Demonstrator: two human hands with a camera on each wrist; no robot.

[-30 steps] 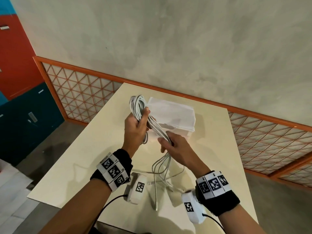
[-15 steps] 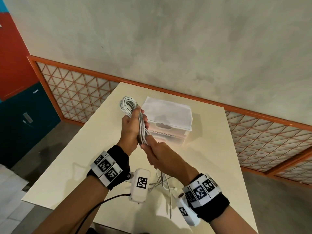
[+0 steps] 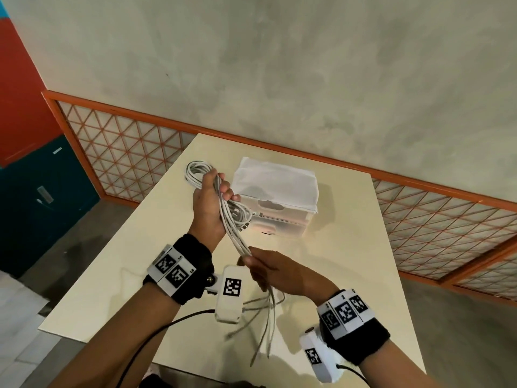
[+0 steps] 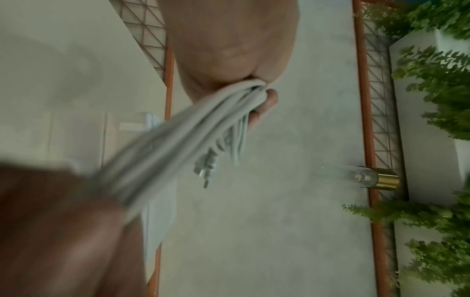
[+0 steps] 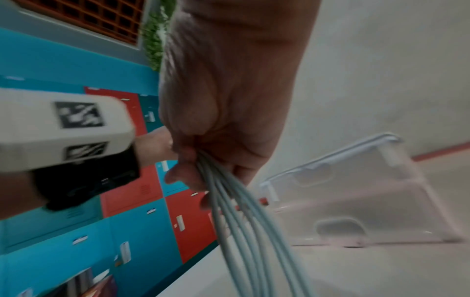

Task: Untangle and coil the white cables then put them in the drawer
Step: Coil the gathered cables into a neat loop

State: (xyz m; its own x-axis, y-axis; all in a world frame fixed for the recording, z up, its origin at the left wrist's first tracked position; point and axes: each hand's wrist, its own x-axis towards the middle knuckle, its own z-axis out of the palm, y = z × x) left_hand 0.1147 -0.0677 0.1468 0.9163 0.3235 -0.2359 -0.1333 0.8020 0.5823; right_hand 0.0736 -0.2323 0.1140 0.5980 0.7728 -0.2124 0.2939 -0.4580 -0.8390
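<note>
A bundle of white cables point(image 3: 228, 219) stretches between my two hands above the table. My left hand point(image 3: 211, 204) grips the upper part, where coiled loops point(image 3: 195, 173) stick out past the fist; the left wrist view shows the cables point(image 4: 223, 112) clamped in the fingers, with plug ends hanging below. My right hand point(image 3: 268, 268) grips the same strands lower down, and the cables point(image 5: 236, 211) run out of its fist in the right wrist view. Loose ends point(image 3: 265, 326) dangle below it towards the table. The clear plastic drawer unit point(image 3: 277, 214) stands behind, drawers closed.
The cream table point(image 3: 349, 261) is narrow, with edges on the left, right and near sides. A white cloth point(image 3: 275, 182) covers the drawer unit's top. An orange lattice railing point(image 3: 126, 147) and a grey wall lie behind; red and teal lockers point(image 3: 28, 163) stand at the left.
My right hand has slid down the bundle towards me, pulling the strands straight. The left hand stays raised, gripping the coil.
</note>
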